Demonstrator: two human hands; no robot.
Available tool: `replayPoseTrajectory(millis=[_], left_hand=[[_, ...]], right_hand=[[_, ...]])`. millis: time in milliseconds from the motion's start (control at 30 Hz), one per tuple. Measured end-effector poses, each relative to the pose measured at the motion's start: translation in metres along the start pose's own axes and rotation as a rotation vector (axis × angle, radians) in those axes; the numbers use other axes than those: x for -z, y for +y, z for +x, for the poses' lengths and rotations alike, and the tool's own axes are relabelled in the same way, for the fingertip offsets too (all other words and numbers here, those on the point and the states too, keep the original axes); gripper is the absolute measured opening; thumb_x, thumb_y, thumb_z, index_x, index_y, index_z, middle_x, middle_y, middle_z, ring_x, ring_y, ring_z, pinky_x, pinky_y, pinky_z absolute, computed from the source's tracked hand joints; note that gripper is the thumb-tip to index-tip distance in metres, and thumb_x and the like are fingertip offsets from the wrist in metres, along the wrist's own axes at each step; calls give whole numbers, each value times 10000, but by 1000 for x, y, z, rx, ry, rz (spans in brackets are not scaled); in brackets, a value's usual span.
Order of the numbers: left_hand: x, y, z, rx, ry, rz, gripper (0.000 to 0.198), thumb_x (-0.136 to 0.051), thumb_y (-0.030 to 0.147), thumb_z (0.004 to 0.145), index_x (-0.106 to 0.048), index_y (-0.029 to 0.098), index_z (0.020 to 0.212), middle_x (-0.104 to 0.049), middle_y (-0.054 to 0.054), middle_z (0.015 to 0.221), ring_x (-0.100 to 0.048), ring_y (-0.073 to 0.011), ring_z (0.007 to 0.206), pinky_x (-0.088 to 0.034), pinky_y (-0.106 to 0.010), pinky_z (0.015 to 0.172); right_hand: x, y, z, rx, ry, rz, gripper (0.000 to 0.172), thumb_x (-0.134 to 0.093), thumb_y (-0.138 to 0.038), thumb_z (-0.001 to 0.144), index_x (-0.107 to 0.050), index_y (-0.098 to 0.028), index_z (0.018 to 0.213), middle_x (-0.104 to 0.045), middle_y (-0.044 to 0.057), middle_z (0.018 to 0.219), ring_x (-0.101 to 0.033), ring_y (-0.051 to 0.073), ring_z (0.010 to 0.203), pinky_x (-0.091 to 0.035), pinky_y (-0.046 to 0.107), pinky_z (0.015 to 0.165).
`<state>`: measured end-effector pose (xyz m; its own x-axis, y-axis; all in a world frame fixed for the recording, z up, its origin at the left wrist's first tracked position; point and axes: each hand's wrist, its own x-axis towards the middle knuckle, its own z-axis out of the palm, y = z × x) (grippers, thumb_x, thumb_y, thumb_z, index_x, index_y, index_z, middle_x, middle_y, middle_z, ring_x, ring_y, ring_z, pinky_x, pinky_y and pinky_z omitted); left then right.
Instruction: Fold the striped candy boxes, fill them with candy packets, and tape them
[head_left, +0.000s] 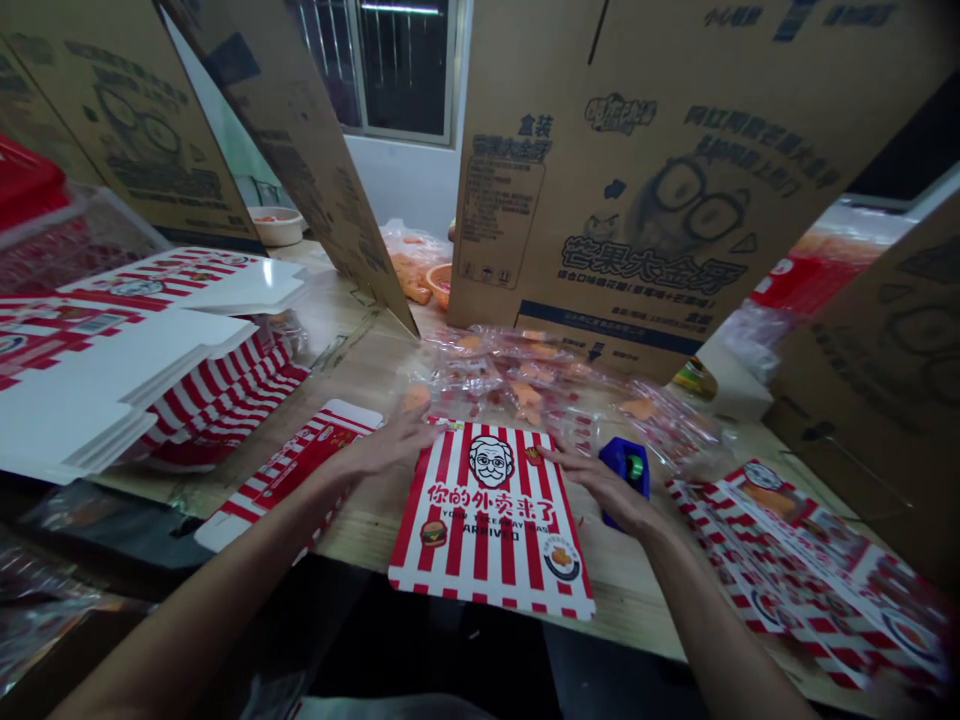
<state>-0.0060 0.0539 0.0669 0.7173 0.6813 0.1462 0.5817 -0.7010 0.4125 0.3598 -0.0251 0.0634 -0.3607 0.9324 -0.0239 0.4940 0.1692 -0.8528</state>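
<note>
A red-and-white striped takeaway carton (487,520), printed with a cartoon face and a burger, lies in front of me, its near end by the table's front edge. My left hand (397,440) is at its upper left corner, fingers stretched out and slightly blurred. Beside those fingertips is a small colourful patch, too small to name. Across the carton, my right hand (604,490) has its outstretched fingers touching the upper right edge. Just beyond the right hand sits a blue tape dispenser-like object (626,480) with a green roll. Left of the carton lies a flattened striped box (300,465).
Clear bags with orange pieces (525,375) are heaped behind the carton. Tall cardboard boxes (637,200) stand at the back. Stacked white-and-striped box blanks (67,400) are on the left, more striped cartons (810,570) on the right. A white bowl (277,228) stands far left.
</note>
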Motion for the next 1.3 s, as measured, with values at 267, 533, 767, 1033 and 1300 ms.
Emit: replayPoseTrajectory(millis=[267, 533, 767, 1033, 1300], left_hand=[[-22, 87, -36, -17, -1, 468, 381, -471, 274, 915, -531, 136, 1265, -493, -203, 1376, -419, -350, 1307, -220, -605, 1093], [-21, 81, -68, -68, -147, 325, 938, -382, 781, 777, -220, 189, 1487, -186, -217, 1555, -160, -396, 1432, -138, -633, 1103], [-28, 81, -67, -46, -107, 326, 1053, -504, 820, 664, -251, 200, 1477, -272, -204, 1531, -173, -410, 1425, -115, -654, 1110], [-39, 87, -67, -45, -48, 378, 920, -648, 631, 718, -297, 208, 1456, -394, -198, 1469, -296, -414, 1382, -271, -661, 1081], [-29, 87, -66, -118, -71, 427, 863, -582, 655, 757, -358, 155, 1424, -416, -242, 1436, -363, -423, 1344, -367, -579, 1064]], right_hand=[[-52, -40, -37, 145, 109, -600, 446, -396, -219, 962, -456, -278, 1400, -316, 84, 1530, -233, 260, 1436, -239, 559, 1139], [-64, -51, -74, 29, -96, -385, 777, -576, -541, 855, -185, -346, 1497, -110, 30, 1593, -17, 283, 1468, -163, 551, 1160], [-71, -37, -74, 45, -69, -430, 856, -598, -582, 818, -154, -334, 1506, -108, 40, 1592, -20, 290, 1467, -182, 541, 1160], [-88, -10, -72, 465, 260, -917, 798, -555, -360, 881, -117, -200, 1528, -360, 115, 1495, -336, 317, 1385, -384, 497, 1089], [-82, 0, -65, 642, 305, -1026, 872, -596, -511, 832, -185, -158, 1516, -466, 127, 1414, -490, 317, 1281, -390, 469, 1092]])
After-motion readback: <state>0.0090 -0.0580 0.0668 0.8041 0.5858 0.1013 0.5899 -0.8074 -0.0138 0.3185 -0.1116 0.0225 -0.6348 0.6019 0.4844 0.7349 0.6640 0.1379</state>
